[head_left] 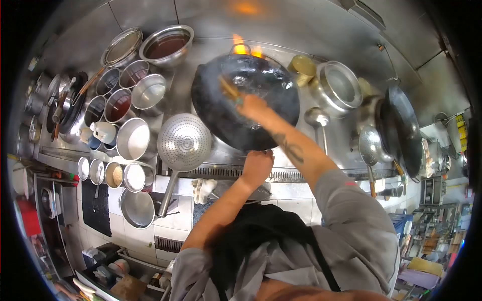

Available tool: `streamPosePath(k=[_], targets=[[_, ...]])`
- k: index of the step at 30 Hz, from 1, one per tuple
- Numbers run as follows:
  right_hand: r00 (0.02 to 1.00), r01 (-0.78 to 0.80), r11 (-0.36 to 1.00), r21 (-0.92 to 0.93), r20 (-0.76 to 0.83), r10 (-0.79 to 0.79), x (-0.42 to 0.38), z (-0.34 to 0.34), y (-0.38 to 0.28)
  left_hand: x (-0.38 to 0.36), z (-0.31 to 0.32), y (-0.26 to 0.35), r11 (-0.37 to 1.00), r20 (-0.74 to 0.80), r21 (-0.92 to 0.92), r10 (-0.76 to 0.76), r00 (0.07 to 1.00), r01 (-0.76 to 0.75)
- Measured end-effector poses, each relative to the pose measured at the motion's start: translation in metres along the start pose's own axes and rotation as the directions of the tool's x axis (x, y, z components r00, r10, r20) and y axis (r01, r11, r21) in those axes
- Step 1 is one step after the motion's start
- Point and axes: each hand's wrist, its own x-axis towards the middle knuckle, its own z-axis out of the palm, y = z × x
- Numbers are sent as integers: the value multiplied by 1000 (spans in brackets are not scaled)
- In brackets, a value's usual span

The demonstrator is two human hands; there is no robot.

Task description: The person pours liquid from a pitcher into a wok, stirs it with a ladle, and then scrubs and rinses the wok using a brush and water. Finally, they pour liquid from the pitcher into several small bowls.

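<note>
A large dark wok (246,130) sits on the burner, with water and steam or smoke inside it. My right hand (252,108) reaches over the wok, closed on a tan brush (230,89) that looks like a bamboo wok brush. Motion blurs the brush head against the inner left side of the wok. My left hand (258,164) is closed at the wok's near edge; the part it grips is hidden under the fingers. Orange flames (240,45) rise behind the wok's far loop handle.
A perforated strainer (185,141) lies left of the wok, beside several metal pots and seasoning cups (134,176). On the right are a ladle (317,118), a steel pot (339,88), a yellowish container (302,70) and another wok (401,130). A white cloth (203,190) lies near the front edge.
</note>
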Motion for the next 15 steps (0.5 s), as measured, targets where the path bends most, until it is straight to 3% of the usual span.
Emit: streamPosePath(k=[3, 5, 7, 9, 12, 13, 14, 15], targets=[[986, 165, 986, -20, -35, -166, -21, -14, -25, -2, 4, -1, 1000, -35, 14, -14, 999, 14], [996, 79, 981, -179, -23, -85, 14, -17, 33, -9, 6, 0, 1000, -5, -1, -14, 1000, 14], [963, -203, 979, -21, -182, 196, 20, -65, 59, -7, 6, -5, 1000, 17, -16, -7, 1000, 8], [927, -107, 994, 26, -359, 109, 38, -55, 104, -6, 5, -7, 999, 54, -35, -21, 998, 23], [905, -217, 938, 271, -303, 297, 51, -30, 70, -3, 1, -9, 998, 80, -51, -21, 997, 25], [921, -162, 894, 418, -262, 289, 51, -15, 53, -4, 0, -9, 998, 88, -56, -21, 996, 26], [976, -113, 889, 444, -118, 183, 50, -5, 35, -5, 0, -10, 998, 47, -68, -6, 999, 9], [981, -192, 850, 491, 66, 184, 24, -28, -13, -4, 2, -12, 997, 2, -78, 10, 1000, -9]])
